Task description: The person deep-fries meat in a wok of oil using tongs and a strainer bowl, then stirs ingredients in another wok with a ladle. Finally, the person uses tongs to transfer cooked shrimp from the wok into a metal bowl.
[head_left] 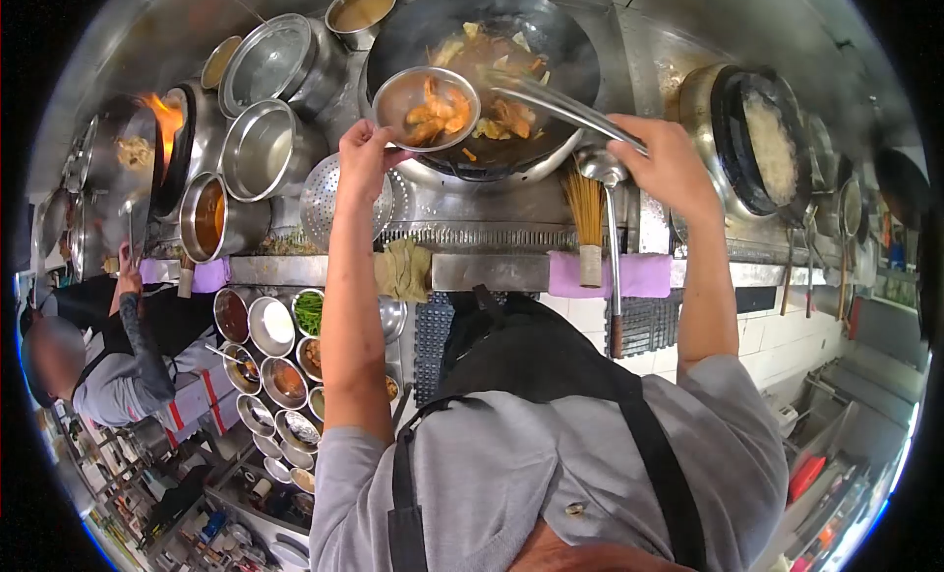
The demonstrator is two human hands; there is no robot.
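Observation:
In my left hand (366,159) is a small metal bowl (392,96), gripped by its rim and held over the near left side of a large black wok (398,43). Orange shrimp (440,112) lie inside the bowl. My right hand (671,164) is closed around a pair of metal tongs (565,108), whose tips reach into the wok beside the bowl. Cabbage-like pieces (517,43) and more shrimp (512,117) sit in brown liquid in the wok. Steam blurs the tong tips.
A ladle (615,247) and a bamboo brush (588,213) rest at the stove's front edge, near a purple cloth (641,274). Metal pots (258,151) and a perforated strainer (320,200) stand left. Another wok (733,144) is right. A co-worker (118,365) works beside flames (167,129).

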